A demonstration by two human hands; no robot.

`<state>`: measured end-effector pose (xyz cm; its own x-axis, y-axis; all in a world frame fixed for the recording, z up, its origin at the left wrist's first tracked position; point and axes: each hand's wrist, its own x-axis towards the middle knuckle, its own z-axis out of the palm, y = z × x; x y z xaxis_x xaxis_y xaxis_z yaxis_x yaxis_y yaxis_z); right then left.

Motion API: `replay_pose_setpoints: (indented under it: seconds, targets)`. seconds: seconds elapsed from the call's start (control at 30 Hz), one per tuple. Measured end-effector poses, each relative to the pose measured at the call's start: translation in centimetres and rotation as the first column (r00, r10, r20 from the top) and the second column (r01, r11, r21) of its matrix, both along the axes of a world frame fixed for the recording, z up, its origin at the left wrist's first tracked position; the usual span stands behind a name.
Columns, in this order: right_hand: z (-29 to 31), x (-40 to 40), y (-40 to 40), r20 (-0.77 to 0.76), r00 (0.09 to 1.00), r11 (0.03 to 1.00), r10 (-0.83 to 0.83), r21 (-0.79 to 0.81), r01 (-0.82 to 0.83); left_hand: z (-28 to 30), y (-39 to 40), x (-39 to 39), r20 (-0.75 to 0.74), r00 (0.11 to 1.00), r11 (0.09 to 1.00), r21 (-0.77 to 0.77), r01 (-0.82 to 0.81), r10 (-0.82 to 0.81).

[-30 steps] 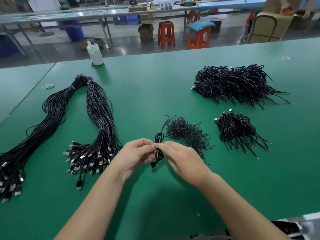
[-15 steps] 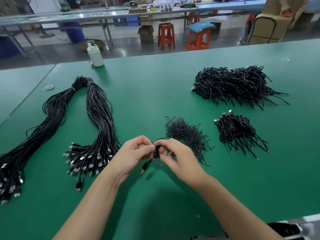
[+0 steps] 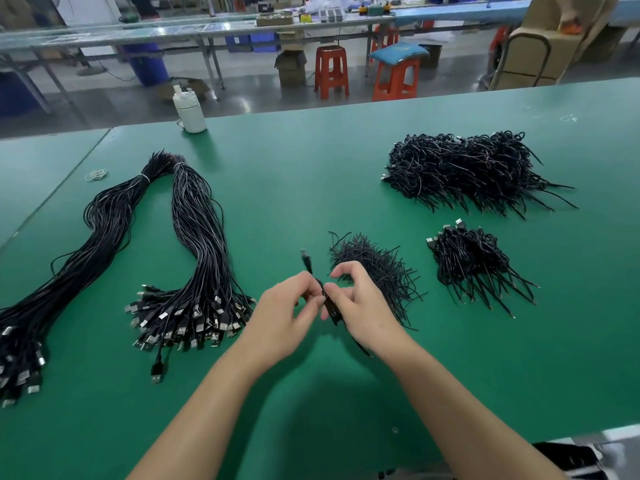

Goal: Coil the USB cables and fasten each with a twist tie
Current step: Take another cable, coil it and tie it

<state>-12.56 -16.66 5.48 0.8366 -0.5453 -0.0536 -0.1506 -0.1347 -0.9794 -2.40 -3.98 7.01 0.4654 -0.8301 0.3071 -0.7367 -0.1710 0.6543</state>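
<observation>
My left hand (image 3: 289, 315) and my right hand (image 3: 360, 306) meet over the green table (image 3: 294, 188) and both pinch one small coiled black USB cable (image 3: 330, 308). One plug end of it (image 3: 306, 259) sticks up above my left fingers. A loose pile of black twist ties (image 3: 375, 268) lies just behind my right hand. Uncoiled cables lie in two long bundles at the left (image 3: 194, 244) and far left (image 3: 69, 258). Tied coils lie in a small heap (image 3: 474, 261) and a big heap (image 3: 474, 168) at the right.
A white bottle (image 3: 189, 110) stands at the table's far edge. A few rubber bands (image 3: 97, 174) lie at the far left. Beyond the table are red stools (image 3: 330, 71), cardboard boxes and another long bench. The table's near edge runs at the bottom right.
The coil has turned between my fingers: its plug end, which hung down to the left, now points up. My hands have stayed in about the same spot.
</observation>
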Motion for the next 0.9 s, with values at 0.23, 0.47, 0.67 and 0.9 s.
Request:
replay_pose_setpoints:
  seconds: [0.23,0.47,0.67,0.9]
  targets:
    - [0.13,-0.57,-0.55,0.069,0.982,0.949,0.174,0.253,-0.186,-0.03,-0.05,0.39,0.002,0.999,0.997,0.059,-0.055,0.055]
    - [-0.25,-0.63,-0.60,0.120,0.990,0.988,0.074,0.126,-0.090,-0.02,-0.08,0.69,-0.132,0.988,0.996,0.049,-0.075,0.081]
    - [-0.21,-0.99,-0.69,0.079,0.993,0.994,0.093,0.052,-0.097,0.17,-0.23,0.03,0.137,0.990,0.998,0.039,-0.041,0.035]
    - [-0.26,-0.43,-0.11,0.052,0.997,0.981,0.059,0.181,-0.068,-0.50,-0.33,-0.24,0.501,0.865,0.998,0.066,-0.023,-0.013]
